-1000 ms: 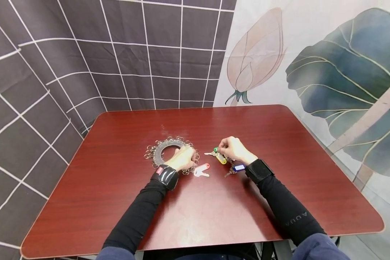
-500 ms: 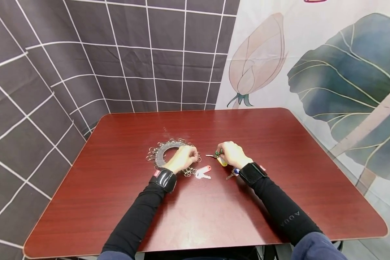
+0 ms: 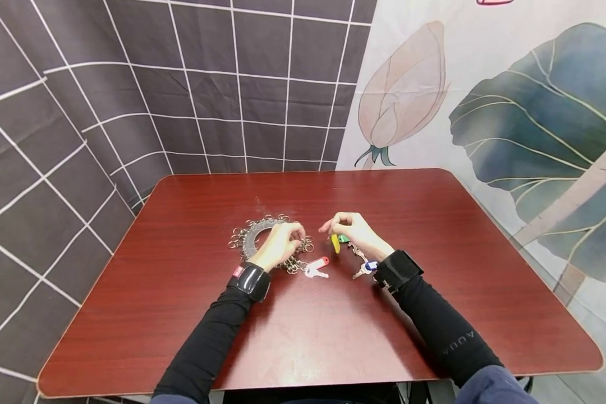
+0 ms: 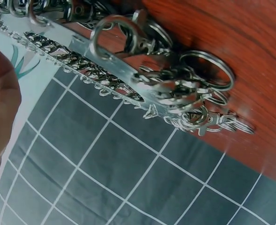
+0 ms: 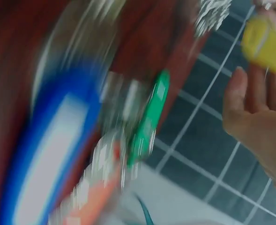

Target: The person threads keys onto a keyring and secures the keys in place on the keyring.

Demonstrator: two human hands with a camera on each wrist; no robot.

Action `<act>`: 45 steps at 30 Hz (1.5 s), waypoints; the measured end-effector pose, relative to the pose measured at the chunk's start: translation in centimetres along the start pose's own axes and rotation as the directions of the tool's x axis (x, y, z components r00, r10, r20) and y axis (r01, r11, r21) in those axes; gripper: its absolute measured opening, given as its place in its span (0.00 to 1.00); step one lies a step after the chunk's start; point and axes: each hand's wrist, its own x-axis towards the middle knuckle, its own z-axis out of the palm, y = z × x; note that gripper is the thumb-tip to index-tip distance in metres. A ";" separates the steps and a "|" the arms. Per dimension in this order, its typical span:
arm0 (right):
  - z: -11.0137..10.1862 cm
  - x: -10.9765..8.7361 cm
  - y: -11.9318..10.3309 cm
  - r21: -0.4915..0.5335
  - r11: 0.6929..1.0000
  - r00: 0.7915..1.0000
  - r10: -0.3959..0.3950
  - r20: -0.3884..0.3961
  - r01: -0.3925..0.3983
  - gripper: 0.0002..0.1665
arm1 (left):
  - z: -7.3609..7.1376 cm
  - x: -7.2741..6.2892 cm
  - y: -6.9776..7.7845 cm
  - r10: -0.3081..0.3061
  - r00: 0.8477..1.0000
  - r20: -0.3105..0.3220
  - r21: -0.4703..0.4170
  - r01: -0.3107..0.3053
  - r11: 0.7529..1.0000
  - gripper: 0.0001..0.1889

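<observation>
My left hand (image 3: 280, 244) is over the right side of a flat grey metal hoop (image 3: 248, 239) hung round with many small key rings, thumb and index finger close together at its edge. In the left wrist view the hoop (image 4: 93, 52) shows nearly edge-on, and the fingertips are mostly cut off, so I cannot tell whether they pinch a ring. My right hand (image 3: 354, 229) pinches a key with a yellow tag (image 3: 335, 243) just above the table; the tag (image 5: 264, 42) is among the fingers in the right wrist view. Below that hand lies a green-tagged key (image 3: 343, 238).
A red-tagged key (image 3: 317, 262) lies between the hands, near the hoop's right edge. A blue-tagged key (image 3: 370, 266) lies by the right wrist. The red-brown table (image 3: 283, 325) backs onto a dark gridded cloth (image 3: 262, 95) and a floral cloth.
My right hand has lifted the yellow-tagged key and shifted slightly left, away from the green-tagged one. The left hand stays by the hoop, its thumb and fingers slightly rearranged.
</observation>
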 end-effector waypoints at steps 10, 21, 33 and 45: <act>3.8 2.0 1.0 0.038 0.998 0.997 0.051 0.053 -0.053 0.10 | -0.2 -0.2 -0.1 -0.008 0.998 -0.060 -0.042 0.005 0.999 0.07; 4.6 2.1 1.0 -0.171 0.985 0.998 0.030 0.062 -0.019 0.09 | -0.4 -0.4 -0.4 -0.091 0.995 -0.050 -0.047 0.089 0.995 0.06; 4.9 2.0 1.1 -0.073 0.994 0.987 0.088 0.136 -0.078 0.13 | -0.7 -0.7 -0.1 -0.200 0.974 -0.103 -0.039 0.197 0.980 0.02; 5.1 2.2 1.0 -0.175 0.984 0.995 -0.009 0.103 0.027 0.08 | -0.5 -0.7 -0.5 -0.212 0.970 -0.118 -0.003 0.213 0.977 0.03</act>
